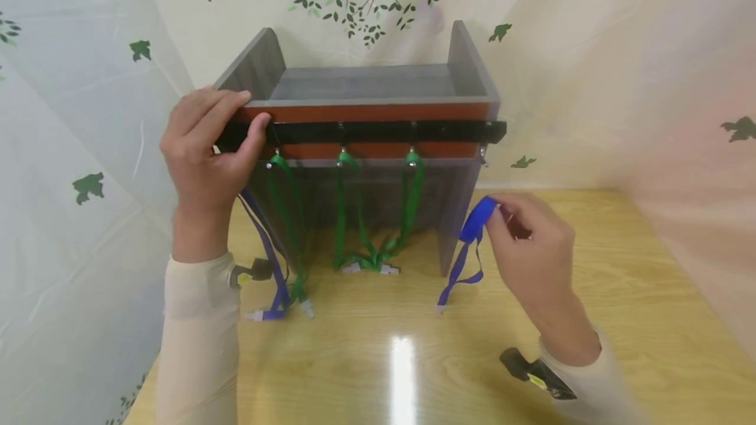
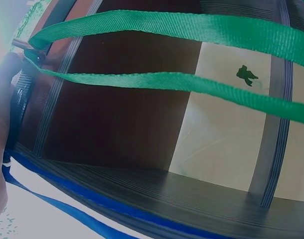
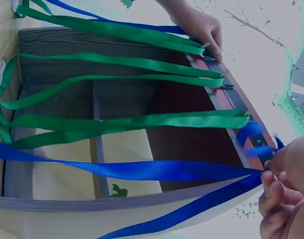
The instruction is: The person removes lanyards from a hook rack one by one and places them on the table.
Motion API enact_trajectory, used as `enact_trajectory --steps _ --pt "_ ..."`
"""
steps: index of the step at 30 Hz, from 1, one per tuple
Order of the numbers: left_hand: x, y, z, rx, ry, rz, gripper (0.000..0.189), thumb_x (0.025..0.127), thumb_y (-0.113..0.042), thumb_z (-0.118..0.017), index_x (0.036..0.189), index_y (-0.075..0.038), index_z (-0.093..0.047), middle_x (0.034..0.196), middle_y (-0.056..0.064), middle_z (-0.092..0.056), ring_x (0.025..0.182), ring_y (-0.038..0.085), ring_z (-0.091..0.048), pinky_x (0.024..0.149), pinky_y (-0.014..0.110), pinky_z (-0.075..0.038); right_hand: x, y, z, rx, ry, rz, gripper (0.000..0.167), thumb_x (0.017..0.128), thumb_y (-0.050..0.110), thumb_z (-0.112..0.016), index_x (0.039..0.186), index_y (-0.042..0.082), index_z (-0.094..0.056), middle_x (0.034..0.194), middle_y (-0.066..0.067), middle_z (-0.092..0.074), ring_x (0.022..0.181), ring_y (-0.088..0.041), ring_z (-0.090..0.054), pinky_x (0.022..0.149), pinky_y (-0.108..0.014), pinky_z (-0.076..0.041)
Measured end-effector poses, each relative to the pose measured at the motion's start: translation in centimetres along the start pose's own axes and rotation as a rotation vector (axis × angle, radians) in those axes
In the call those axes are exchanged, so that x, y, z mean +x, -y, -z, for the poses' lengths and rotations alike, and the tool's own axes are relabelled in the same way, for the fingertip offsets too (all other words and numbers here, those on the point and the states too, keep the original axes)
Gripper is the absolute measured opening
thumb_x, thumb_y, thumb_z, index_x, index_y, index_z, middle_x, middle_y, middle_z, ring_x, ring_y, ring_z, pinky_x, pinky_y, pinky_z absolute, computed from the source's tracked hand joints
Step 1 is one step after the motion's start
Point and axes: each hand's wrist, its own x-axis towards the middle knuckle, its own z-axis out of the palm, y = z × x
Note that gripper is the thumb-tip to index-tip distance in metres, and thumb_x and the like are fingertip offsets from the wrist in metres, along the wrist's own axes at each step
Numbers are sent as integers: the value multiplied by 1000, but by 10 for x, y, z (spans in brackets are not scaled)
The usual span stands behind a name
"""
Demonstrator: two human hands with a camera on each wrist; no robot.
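Observation:
My left hand (image 1: 203, 143) grips the left end of a grey wooden shelf (image 1: 378, 101), with its fingers over the top edge and the thumb against the black hook rail (image 1: 378, 131). My right hand (image 1: 534, 251) pinches a blue lanyard (image 1: 478, 218) near its upper loop, just right of the shelf. In the right wrist view, that blue lanyard (image 3: 137, 170) runs from the fingertips beside the rail's end. Several green lanyards (image 1: 415, 192) hang from the hooks. A second blue lanyard (image 1: 262, 238) hangs below my left hand; that hand hides its hook.
The shelf stands on a wood-grain table (image 1: 354, 359). Lanyard clips (image 1: 351, 267) reach down near the tabletop. A pale cloth (image 1: 590, 84) with leaf prints hangs behind and at the sides. At the rail's right end, a metal hook (image 1: 484, 155) sticks out.

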Motion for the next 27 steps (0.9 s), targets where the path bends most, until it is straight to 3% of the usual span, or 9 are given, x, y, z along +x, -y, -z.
enact_trajectory --steps 4,8,12,15,18,22,27 --pt "0 -2 -1 -7 -2 12 26 82 -17 -87 104 -2 -83 98 23 -78 95 45 -67 106 36 -54 2 -3 7 25 18 -42 17 92 -6 -65 103 -3 -77 64 -9 -68 54 8 -48 52 -10 -36" --pt "0 -3 -1 -6 -2 19 26 82 -16 -87 103 -2 -83 98 23 -78 95 45 -67 105 35 -54 4 -3 13 47 54 -143 18 97 -4 -61 111 -4 -73 59 11 -68 44 6 -53 39 -18 -32" --pt "0 -4 -2 -7 -7 19 26 83 -18 -87 104 -3 -84 98 23 -78 95 45 -67 106 35 -54 5 -3 17 105 88 -233 18 102 1 -59 116 -4 -70 69 26 -70 39 0 -54 35 -23 -28" --pt "0 -3 -2 -9 -4 22 26 83 -18 -87 104 -3 -84 98 23 -78 95 45 -67 106 35 -54 6 -5 19 94 104 -225 19 103 0 -58 118 -4 -69 82 32 -73 37 -2 -46 37 -22 -27" --pt "1 -2 -2 -12 -1 24 27 83 -21 -86 104 -3 -84 98 23 -78 95 45 -67 106 35 -54 7 -11 21 80 105 -182 19 101 -4 -58 117 -6 -69 91 35 -73 47 5 -55 39 -20 -28" --pt "2 -2 -3 -15 0 22 28 83 -23 -86 104 -3 -84 98 23 -78 95 45 -67 105 35 -54 10 -19 25 106 88 -167 17 100 -5 -59 114 -10 -68 96 30 -76 63 10 -66 45 -13 -38" --pt "2 -3 -3 -16 -4 31 27 82 -20 -86 102 -2 -84 97 24 -77 94 46 -66 105 35 -54 17 -25 32 112 74 -146 17 101 -4 -60 113 -11 -69 99 26 -78 59 6 -63 49 -12 -42"
